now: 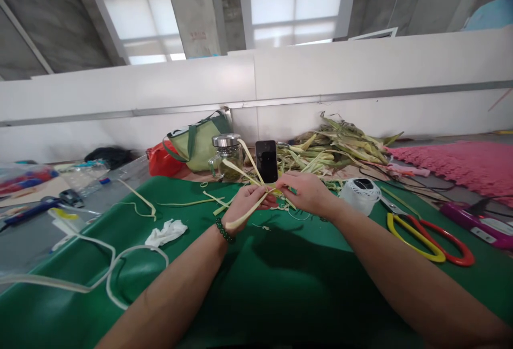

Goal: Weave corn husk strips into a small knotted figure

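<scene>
In the middle of the view, my left hand [245, 206] is closed on pale yellow-green corn husk strips [254, 157] that fan out upward and down over the wrist. My right hand [303, 191] meets it from the right, thumb and fingers pinched on the same strips where they cross. The exact crossing point is partly hidden by the fingers. Right behind the hands a black phone [266, 161] stands upright. Beside it is a glass jar mug [226, 157] with a metal lid. Both hands are above a green mat [256, 279].
A heap of corn husks [344, 140] lies behind on the right. Nearer are a white thread spool [360, 195] and scissors with red and yellow handles [430, 237]. On the left lie a crumpled tissue [166, 232], a looped white cable [114, 263] and a green bag [200, 140].
</scene>
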Demonstrator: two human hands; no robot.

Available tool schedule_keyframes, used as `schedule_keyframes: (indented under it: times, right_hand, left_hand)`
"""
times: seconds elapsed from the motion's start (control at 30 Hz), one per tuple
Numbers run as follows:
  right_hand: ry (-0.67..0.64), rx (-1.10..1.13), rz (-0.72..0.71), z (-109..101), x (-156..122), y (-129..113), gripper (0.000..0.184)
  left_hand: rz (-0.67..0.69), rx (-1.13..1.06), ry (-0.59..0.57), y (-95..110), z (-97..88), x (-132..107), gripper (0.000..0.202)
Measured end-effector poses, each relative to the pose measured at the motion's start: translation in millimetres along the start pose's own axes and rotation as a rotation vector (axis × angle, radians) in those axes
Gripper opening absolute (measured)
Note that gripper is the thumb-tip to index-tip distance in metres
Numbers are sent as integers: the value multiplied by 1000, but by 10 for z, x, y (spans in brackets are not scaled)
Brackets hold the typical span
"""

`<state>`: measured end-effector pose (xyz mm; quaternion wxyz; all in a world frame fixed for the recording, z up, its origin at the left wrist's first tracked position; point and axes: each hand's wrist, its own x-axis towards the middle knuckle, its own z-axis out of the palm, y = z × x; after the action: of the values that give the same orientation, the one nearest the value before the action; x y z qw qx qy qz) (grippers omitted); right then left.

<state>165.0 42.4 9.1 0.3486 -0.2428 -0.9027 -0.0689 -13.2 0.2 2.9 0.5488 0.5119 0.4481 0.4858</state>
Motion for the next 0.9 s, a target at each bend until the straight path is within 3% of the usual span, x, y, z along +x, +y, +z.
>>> schedule_keyframes:
  times: [0.17, 0.27, 0.33, 0.43, 0.53, 0.67, 0.77, 0.9]
  right_hand:
    - [134, -27, -59, -17, 32, 1, 19]
    - [259, -49, 38, -35, 35, -135, 21]
    - [200, 4, 171, -10, 24, -254, 30]
    - [-43, 187, 379, 95, 18, -375, 39]
    - [-199, 570, 625, 209, 51, -392, 34]
    - [-160, 1105, 923, 274, 110, -372, 15]
    - [-100, 1223, 986, 281, 123, -365, 10]
    - [-160, 1209, 950, 231, 108, -297, 10]
  left_hand:
    - [14, 23, 60, -10, 7, 12, 33]
    - [60, 4, 131, -39, -1, 20, 34]
    - [124, 26, 162, -47, -4, 22, 35]
    - [198, 42, 159, -36, 4, 17, 38]
    - [217, 68, 114, -21, 17, 7, 38]
    - [178, 58, 86, -32, 18, 9, 36]
    - [152, -32, 48, -54, 8, 24, 40]
    - [148, -58, 95, -67, 0, 33, 31]
